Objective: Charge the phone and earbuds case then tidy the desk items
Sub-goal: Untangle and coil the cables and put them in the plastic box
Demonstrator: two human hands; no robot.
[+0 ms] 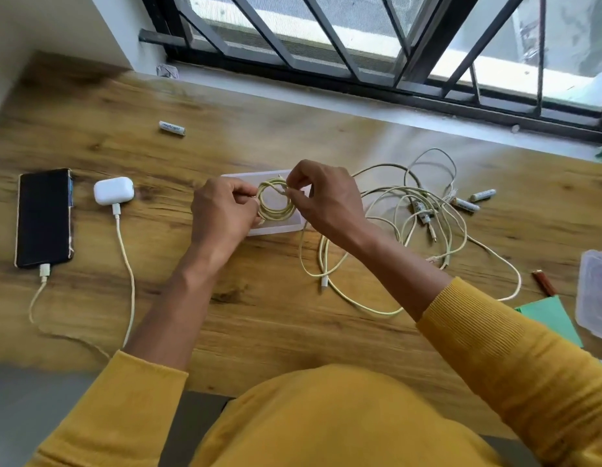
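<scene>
The charging part of the task looks finished. The black flat phone (43, 217) is lying at the left of the brown wooden worktop (259, 298) with a pale cable plugged into its near end, and the small white rounded earbuds case (113, 190) is sitting just beside it, also with a white cable plugged in. Both cables are running off the near edge, so where they end cannot be seen.

The tidying is only partly done. The person is holding a pale yellow cable wound into a small coil (276, 203) over a clear shallow plastic tray (279, 229) in the middle of the worktop. The left hand (222, 214) is pinching the left side of the coil with curled fingers. The fingers (292, 187) of the right hand (326, 203) are pinching the upper right of the coil, probably tucking in the loose end.

Much is left. A loose tangle of pale cables (420, 224) is lying to the right, near the tray. Small white cylindrical batteries are scattered: one battery (172, 128) far at the left, and a pair of batteries (474, 200) at the right near the tangle. At the right edge a clear plastic box (596, 294) is resting on a green paper sheet (555, 318), with a small reddish-brown stick (543, 283) just beside it. These probably need sorting.
</scene>
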